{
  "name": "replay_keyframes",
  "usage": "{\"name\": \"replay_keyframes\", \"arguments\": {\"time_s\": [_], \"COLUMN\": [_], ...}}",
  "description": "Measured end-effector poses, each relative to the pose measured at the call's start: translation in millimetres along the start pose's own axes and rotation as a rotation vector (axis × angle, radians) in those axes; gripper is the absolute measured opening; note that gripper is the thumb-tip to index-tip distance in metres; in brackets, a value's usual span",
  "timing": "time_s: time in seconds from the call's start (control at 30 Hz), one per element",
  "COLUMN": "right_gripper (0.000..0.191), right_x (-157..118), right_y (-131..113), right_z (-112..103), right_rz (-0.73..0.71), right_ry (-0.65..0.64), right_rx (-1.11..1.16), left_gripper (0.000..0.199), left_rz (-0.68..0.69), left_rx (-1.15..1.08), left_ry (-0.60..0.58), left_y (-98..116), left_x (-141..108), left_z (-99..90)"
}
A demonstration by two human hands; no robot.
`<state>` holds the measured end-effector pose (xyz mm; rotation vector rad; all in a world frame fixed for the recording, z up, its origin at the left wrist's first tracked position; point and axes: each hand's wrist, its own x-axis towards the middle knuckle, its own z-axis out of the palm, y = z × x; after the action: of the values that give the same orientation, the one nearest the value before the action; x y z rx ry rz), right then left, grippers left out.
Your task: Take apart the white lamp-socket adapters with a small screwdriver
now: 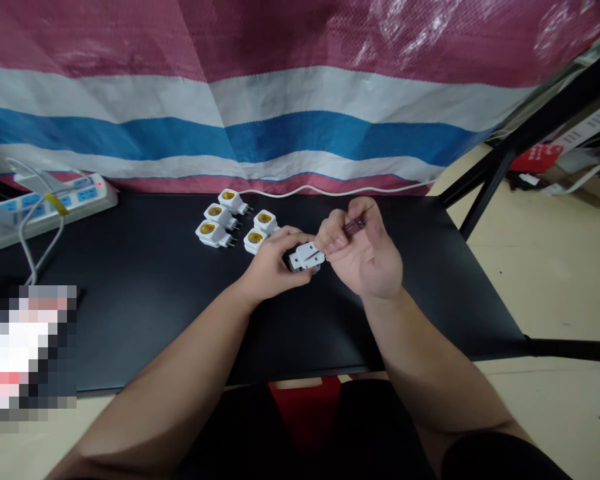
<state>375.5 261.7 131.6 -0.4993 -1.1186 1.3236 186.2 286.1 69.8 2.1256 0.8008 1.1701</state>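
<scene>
My left hand [271, 265] is closed around a white lamp socket adapter [307, 252], its flat back with small screw holes turned up. In my right hand [373, 257] a screwdriver [354, 227] with a dark reddish translucent handle is gripped. A thin dark shaft appears to point down-left across the adapter's back; where its tip sits I cannot make out. Just beyond my left hand stand two white socket adapters [265, 221] with gold-coloured threaded insides, one partly hidden by the fingers. Farther left are three more adapters [214, 217], their plug pins pointing right.
A white power strip [97, 190] with blue outlets and a looped cable lies at the table's left. A pixelated object [27, 347] is at near left. A white cord [325, 189] runs along the back, below a striped sheet [280, 140]. Black metal legs [495, 173] stand right.
</scene>
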Motion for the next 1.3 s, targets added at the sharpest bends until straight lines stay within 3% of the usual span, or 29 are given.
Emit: {"name": "replay_keyframes", "arguments": {"time_s": [0.13, 0.27, 0.33, 0.43, 0.57, 0.77, 0.87, 1.0, 1.13, 1.3], "right_gripper": [0.034, 0.017, 0.014, 0.024, 0.034, 0.021, 0.017, 0.016, 0.024, 0.033], "right_x": [8.7, 12.9, 12.0, 10.4, 11.5, 16.8, 18.8, 18.9, 18.8, 21.8], "right_y": [-5.8, -4.8, -3.7, -2.2, 2.5, 7.8, 12.0, 24.1, 32.3, 33.5], "right_z": [-21.6, -46.3, -52.6, -56.5, -60.8, -73.9, -82.0, -88.9, -91.7, -96.0], "right_rz": [-0.043, -0.030, -0.013, -0.010, -0.098, -0.134, -0.085, 0.111, 0.172, 0.222], "right_ry": [0.077, 0.082, 0.005, -0.227, -0.369, -0.259, -0.154, -0.175, -0.220, -0.054], "right_rx": [-0.088, -0.469, -0.670, -0.915, -0.958, -1.011, -1.151, -1.344, -1.341, -1.297], "left_gripper": [0.054, 0.054, 0.055, 0.054, 0.057, 0.080, 0.085, 0.077, 0.064, 0.049], "left_rz": [-0.020, -0.121, -0.164, -0.179, -0.212, -0.245, -0.267, -0.226, -0.143, -0.185], "left_rx": [-0.007, -0.067, -0.103, -0.149, -0.293, -0.357, -0.277, -0.191, -0.034, 0.057], "left_ry": [0.043, 0.108, 0.127, 0.155, 0.201, 0.180, 0.060, -0.059, -0.139, -0.196], "left_y": [-0.8, -0.6, -1.1, -3.7, -10.5, -15.8, -12.2, -7.5, -6.9, -4.3], "left_x": [-0.4, -2.1, -2.7, -2.9, -2.2, -2.7, -4.4, -6.2, -5.5, -4.0], "left_z": [-0.8, 0.3, 1.4, 3.0, 3.8, 3.8, 2.4, -0.5, -4.0, -6.5]}}
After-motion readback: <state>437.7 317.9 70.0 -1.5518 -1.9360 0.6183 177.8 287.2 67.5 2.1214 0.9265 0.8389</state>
